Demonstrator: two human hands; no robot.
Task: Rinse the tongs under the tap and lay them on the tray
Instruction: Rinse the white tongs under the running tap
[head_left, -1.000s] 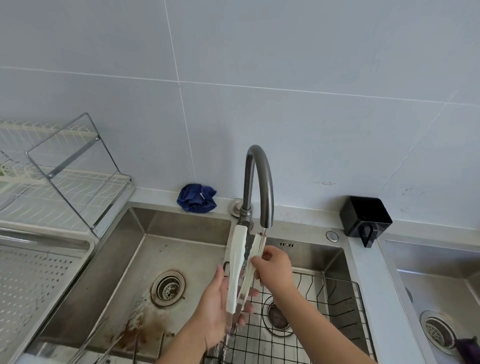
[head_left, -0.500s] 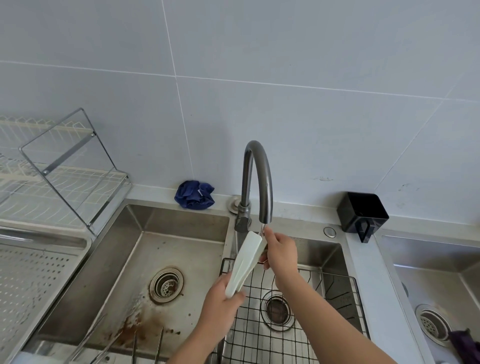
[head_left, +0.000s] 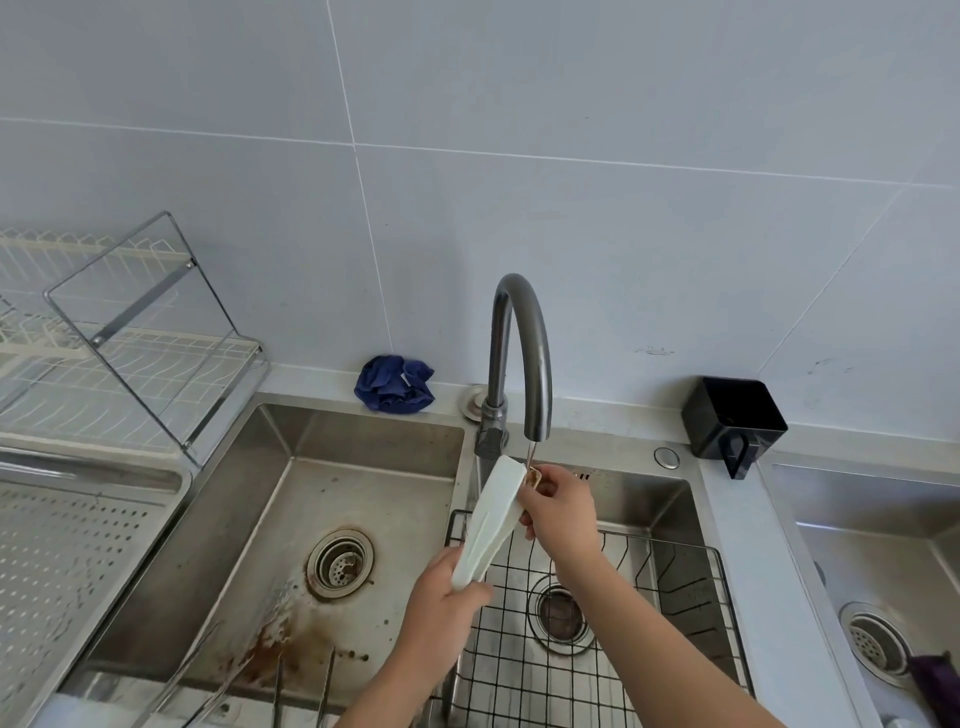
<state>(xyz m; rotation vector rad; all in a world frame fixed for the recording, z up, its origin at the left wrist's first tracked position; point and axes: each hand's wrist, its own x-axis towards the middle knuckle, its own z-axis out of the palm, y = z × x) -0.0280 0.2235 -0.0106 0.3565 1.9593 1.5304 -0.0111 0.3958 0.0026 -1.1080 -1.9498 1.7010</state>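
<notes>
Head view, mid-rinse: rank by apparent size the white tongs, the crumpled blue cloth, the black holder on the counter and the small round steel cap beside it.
Largest to smallest as they look:
1. White tongs, the longest, though nearest the camera
2. Black holder
3. Crumpled blue cloth, close to the holder, so that order is unsure
4. Small round steel cap, clearly smallest

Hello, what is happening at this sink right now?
A person is rinsing white tongs under the tap. The left hand grips the lower end, and the right hand rubs the upper end just below the spout, where a thin stream of water falls. This happens over the wire basket in the middle basin. The perforated tray on the left does not hold them yet.
</notes>
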